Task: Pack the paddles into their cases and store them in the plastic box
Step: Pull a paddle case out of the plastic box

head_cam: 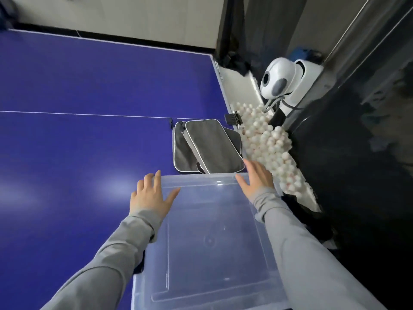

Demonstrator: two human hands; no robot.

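A clear plastic box (207, 276) stands on the blue table in front of me, and nothing lies inside it. My left hand (150, 195) is spread flat at the box's far left corner, fingers straight. At the far right corner my right hand (257, 179) is open too, its fingers reaching past the rim. Just beyond the box lie grey paddle cases with white piping (212, 146), stacked and overlapping, zipped closed. No bare paddle shows.
The blue table-tennis table (78, 142) stretches left and away, with a white centre line. A net tray full of several white balls (270, 142) runs along the table's right end. A white ball-feeding machine (281, 79) stands behind it. Dark netting fills the right side.
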